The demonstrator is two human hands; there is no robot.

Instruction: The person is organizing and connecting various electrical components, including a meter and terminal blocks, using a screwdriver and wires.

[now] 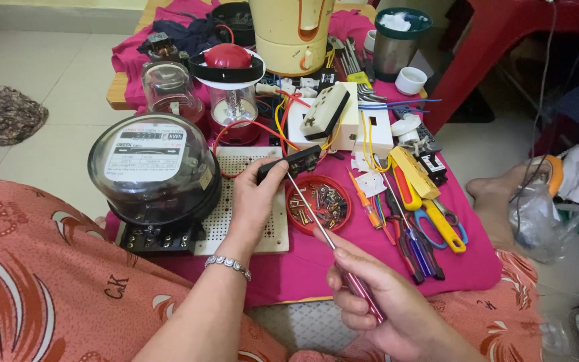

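Magenta cloth covers the table; left hand pinches a black plastic block, right hand seemingly grips a slim pink-handled screwdriver.

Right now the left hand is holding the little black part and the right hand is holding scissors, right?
Not quite. In the head view the left hand does hold the little black part, but the right hand holds a pink-handled screwdriver, not scissors.

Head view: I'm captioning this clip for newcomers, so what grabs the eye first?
The round electric meter with its clear dome, at the left. Beside it, the left hand pinches a small black part, and the right hand aims a pink-handled screwdriver at it.
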